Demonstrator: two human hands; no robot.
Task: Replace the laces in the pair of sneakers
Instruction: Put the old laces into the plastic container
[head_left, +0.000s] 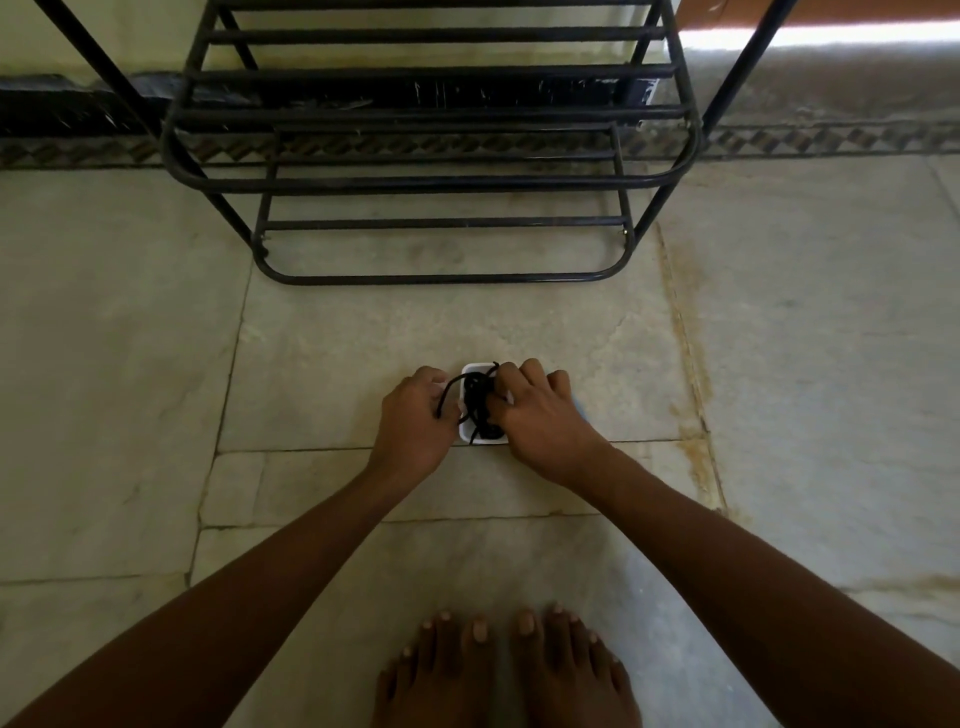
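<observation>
A small white container (474, 370) stands on the stone floor in front of me, with a bundle of black laces (477, 402) in it. My left hand (413, 421) is at its left side and pinches a loose end of the black lace. My right hand (537, 415) is at its right side, its fingers curled onto the lace bundle. No sneakers are in view.
A black metal shoe rack (431, 182) stands against the wall beyond the container, its shelves bare. My bare feet (504, 670) are on the floor at the bottom of the view. A blue edge (582, 408) shows under my right hand.
</observation>
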